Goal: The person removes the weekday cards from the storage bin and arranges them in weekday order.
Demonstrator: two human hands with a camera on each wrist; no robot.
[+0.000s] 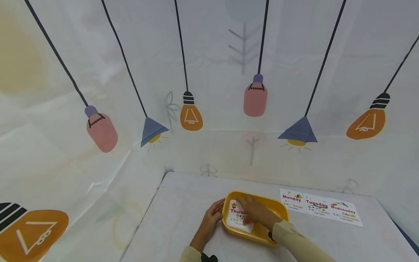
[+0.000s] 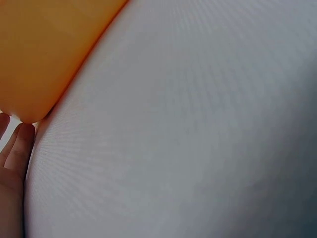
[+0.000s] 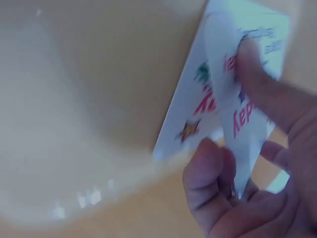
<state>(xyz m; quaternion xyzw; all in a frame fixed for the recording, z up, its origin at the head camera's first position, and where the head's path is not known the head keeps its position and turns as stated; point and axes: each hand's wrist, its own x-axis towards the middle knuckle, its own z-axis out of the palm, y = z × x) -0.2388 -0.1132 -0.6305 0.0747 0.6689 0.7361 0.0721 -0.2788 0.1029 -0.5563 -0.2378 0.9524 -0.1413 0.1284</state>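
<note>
In the head view a yellow tray (image 1: 282, 210) sits on the white table, with a white card marked "Thurs…" (image 1: 233, 219) lying in its left part. My left hand (image 1: 209, 221) is at the tray's left side; in the left wrist view its fairly straight fingers (image 2: 21, 148) touch the tray's outer wall (image 2: 54, 54). My right hand (image 1: 256, 212) reaches into the tray. Close up in the right wrist view, its thumb and fingers pinch a white day card (image 3: 242, 124) with red "day" lettering, tilted up over the star-marked card (image 3: 183, 111). The held card's full word is hidden.
Right of the tray, a Monday card (image 1: 292, 200), a Tuesday card (image 1: 316, 204) and a Wednesday card (image 1: 343, 213) lie in a row on the table (image 1: 183, 193). A white sheet (image 1: 216, 153) printed with lamps and bulbs hangs behind and on the left.
</note>
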